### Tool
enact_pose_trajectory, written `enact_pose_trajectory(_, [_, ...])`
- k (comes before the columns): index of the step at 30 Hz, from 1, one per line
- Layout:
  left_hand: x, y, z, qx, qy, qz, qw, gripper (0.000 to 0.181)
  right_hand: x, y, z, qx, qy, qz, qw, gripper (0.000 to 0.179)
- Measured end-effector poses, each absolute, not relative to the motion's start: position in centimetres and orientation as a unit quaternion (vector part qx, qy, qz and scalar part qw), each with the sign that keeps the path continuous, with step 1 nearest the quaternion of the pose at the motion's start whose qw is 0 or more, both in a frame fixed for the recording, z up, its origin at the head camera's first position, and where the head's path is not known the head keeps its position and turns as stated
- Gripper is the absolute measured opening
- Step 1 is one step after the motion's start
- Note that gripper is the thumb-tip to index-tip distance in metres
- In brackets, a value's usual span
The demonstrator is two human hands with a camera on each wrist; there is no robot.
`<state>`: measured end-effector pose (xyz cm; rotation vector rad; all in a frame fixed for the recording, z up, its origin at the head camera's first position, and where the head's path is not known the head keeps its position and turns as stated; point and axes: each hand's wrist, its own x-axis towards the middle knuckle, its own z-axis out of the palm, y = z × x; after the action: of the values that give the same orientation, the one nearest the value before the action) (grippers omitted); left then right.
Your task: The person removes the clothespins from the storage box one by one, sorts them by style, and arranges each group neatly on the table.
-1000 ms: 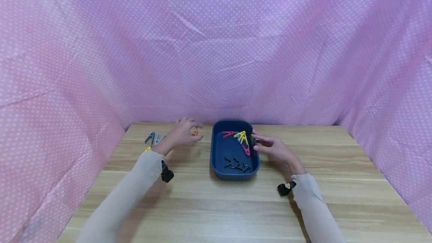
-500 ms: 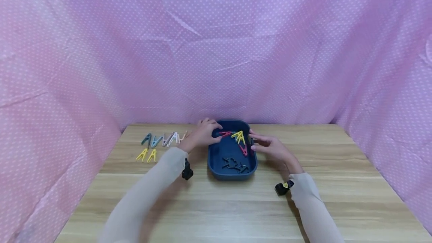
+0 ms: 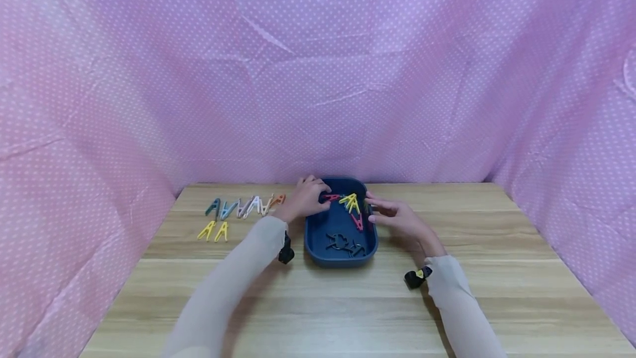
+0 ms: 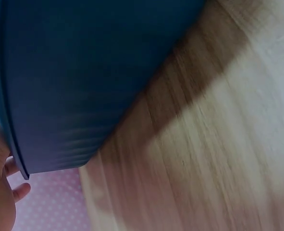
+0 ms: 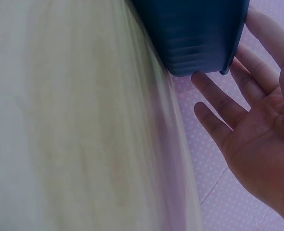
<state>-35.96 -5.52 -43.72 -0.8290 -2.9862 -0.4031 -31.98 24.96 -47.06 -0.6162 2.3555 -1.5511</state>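
Note:
A dark blue bin (image 3: 318, 231) stands at the middle of the table's back. Over its left rim reaches my left hand (image 3: 304, 201), thumb and fingers spread apart around the left end of a red clothes peg (image 3: 332, 197) inside. My right hand (image 3: 401, 219) rests at the bin's right rim with loosely extended fingers; in the right wrist view its fingers (image 5: 217, 98) lie beside the bin's outer wall. Also in the bin are yellow pegs (image 3: 353, 203), another red peg (image 3: 358, 222) and several black clips (image 3: 346, 244). The left wrist view shows mostly the bin's outer wall (image 4: 69, 82).
Left of the bin, a row of pegs lies on the wooden table (image 3: 328, 308): dark teal (image 3: 212, 206), light blue (image 3: 228, 210), white (image 3: 252, 205) and orange (image 3: 279, 200) among them. Two yellow pegs (image 3: 221, 231) lie in front. A pink dotted curtain (image 3: 318, 82) hangs behind.
My left hand has moved right, from beside the orange peg to over the bin's left rim, uncovering the row of pegs. The right hand stays at the bin's right rim.

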Motion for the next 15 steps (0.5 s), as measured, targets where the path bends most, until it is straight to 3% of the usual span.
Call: enact_pose_trajectory(15, [-36.2,-4.6,-45.2,-0.245,-0.967,-0.063,0.019,0.043,-31.8,24.8,-47.1,-0.223,0.819,-0.518,0.104,0.057])
